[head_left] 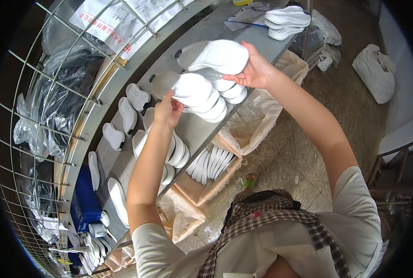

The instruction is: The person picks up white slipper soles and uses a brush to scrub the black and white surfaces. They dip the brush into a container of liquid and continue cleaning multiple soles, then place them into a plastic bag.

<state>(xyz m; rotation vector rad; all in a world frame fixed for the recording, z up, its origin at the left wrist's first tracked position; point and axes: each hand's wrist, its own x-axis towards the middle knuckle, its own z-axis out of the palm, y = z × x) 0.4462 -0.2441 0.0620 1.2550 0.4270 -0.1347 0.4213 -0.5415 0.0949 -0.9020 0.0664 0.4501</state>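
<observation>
A white shoe sole [225, 56] is pinched at its right end by my right hand [256, 70], thumb on top and fingers beneath. Its left end is blurred and carries a small dark tab. To the left, my left hand [168, 112] has its thumb and curled fingers on the near edge of another white sole [188, 87]. This one lies over a stack of white soles [211, 110] on the grey bench [193, 131]; whether it is lifted clear I cannot tell. More soles [232, 92] are piled below the right-hand sole.
Single soles [127, 114] line the bench's far side. Below its near edge stand lined crates [198, 197], one holding several soles. A wire mesh rack [53, 83] with plastic bags runs along the left. Farther off are a sole stack [286, 19] and a white sack [375, 74].
</observation>
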